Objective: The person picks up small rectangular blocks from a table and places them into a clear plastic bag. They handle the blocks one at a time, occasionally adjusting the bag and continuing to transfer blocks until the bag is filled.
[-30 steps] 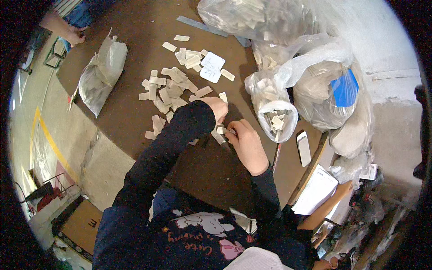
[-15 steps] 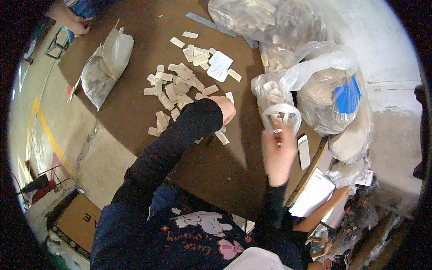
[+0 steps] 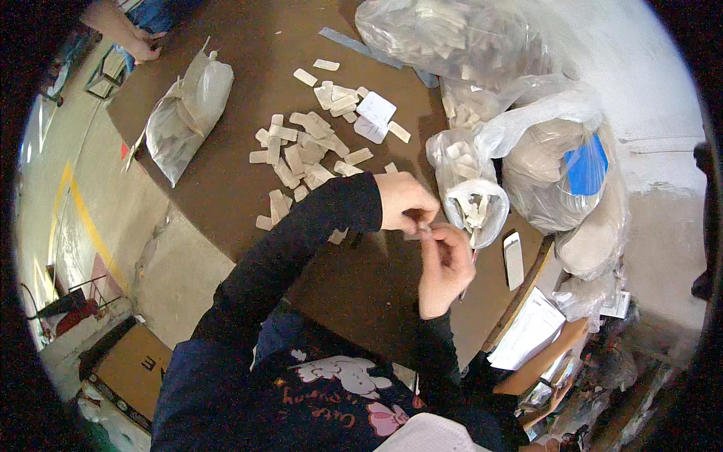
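Observation:
My left hand [image 3: 407, 202] and my right hand [image 3: 446, 264] meet above the brown table [image 3: 343, 282], fingertips pinched together. Between them is a small pale piece [image 3: 423, 230], mostly covered by the fingers. A thin, dark, stick-like thing [image 3: 465, 285] shows beside my right hand; whether the hand holds it cannot be made out. Just beyond that hand stands an open clear plastic bag [image 3: 493, 222] with small off-white pieces inside. Flat beige rectangular pieces [image 3: 305, 154] lie heaped beyond my left forearm.
A white paper slip [image 3: 374, 117] lies by the pieces. Large filled plastic bags [image 3: 553, 169] line the right side, near a white oblong object [image 3: 514, 261] and printed papers [image 3: 527, 331]. At far left are another bag [image 3: 188, 120] and another person's hand [image 3: 141, 47].
My right hand has come out of the open bag and moved left. My left hand has moved right and nearer, so the fingertips now meet around a small piece.

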{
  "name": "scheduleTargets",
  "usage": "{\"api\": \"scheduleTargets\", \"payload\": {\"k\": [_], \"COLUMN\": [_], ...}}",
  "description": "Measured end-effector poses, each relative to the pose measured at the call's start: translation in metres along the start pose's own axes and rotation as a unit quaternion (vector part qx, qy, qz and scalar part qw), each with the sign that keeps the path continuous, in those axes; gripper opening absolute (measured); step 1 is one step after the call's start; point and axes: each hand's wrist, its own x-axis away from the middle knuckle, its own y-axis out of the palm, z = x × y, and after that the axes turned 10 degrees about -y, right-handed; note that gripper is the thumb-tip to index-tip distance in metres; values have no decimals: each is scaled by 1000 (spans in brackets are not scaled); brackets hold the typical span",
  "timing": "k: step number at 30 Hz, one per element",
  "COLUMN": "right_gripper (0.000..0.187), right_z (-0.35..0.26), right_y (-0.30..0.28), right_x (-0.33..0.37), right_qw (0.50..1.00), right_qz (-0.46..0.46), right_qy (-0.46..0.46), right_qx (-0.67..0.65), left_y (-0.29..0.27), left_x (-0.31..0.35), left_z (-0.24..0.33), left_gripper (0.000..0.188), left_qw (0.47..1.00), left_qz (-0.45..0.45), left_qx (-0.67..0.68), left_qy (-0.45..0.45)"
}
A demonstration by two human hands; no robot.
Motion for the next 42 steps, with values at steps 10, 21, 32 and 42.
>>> {"api": "scheduleTargets", "payload": {"k": [10, 21, 32, 42], "right_gripper": [11, 15, 28, 16], "right_z": [39, 29, -4, -5], "right_y": [-61, -69, -35, -37], "right_x": [-45, -54, -64, -77], "right_qw": [995, 998, 993, 995], "right_qz": [77, 37, -104, -84], "right_qy": [71, -19, -41, 24], "right_qx": [5, 48, -34, -43], "left_y": [-45, -19, -25, -11], "left_x": [38, 49, 24, 3], "left_z": [-20, -45, -5, 8], "left_gripper": [44, 60, 28, 28], "left_qw": [890, 861, 989, 959], "left_qz": [340, 190, 121, 63], "left_qx": [-178, -234, 35, 243], "left_qy": [-246, -410, -82, -135]}}
